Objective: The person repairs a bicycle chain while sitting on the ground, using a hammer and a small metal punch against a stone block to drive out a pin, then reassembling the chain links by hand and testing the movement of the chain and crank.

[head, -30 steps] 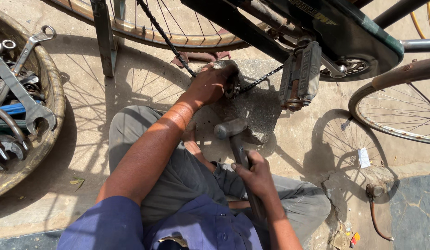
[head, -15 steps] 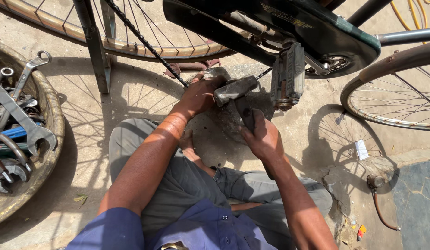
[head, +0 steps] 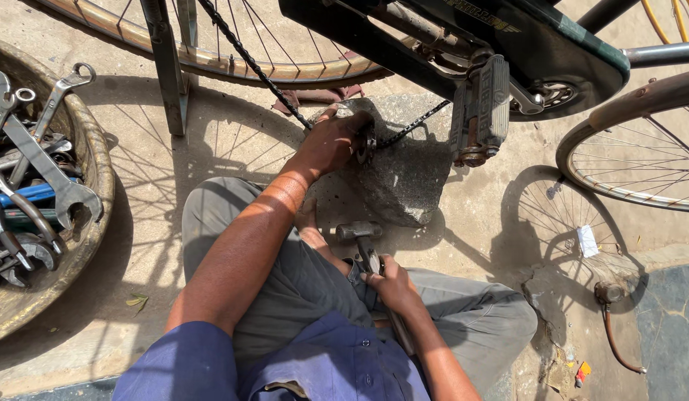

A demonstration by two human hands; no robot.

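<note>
My left hand (head: 335, 141) presses a stretch of bicycle chain (head: 404, 130) against the top of a grey stone block (head: 404, 178) on the ground. The chain runs up and left to the rear wheel (head: 211, 59). My right hand (head: 389, 286) grips the handle of a hammer (head: 361, 236). The hammer's metal head hangs low over my lap, just below the stone's near edge. A black pedal (head: 484, 111) hangs to the right of the stone, under the dark bicycle frame (head: 507, 37).
A shallow round basket (head: 84, 141) at the left holds several spanners (head: 40, 171). A second bicycle wheel (head: 634, 163) stands at the right. A kickstand leg (head: 166, 67) rises behind my left arm. A rusty bent rod (head: 615, 334) lies at the lower right.
The hammer was raised and came down at the chain on the stone half a second ago. It has now drawn back toward my lap. My left hand has stayed on the chain.
</note>
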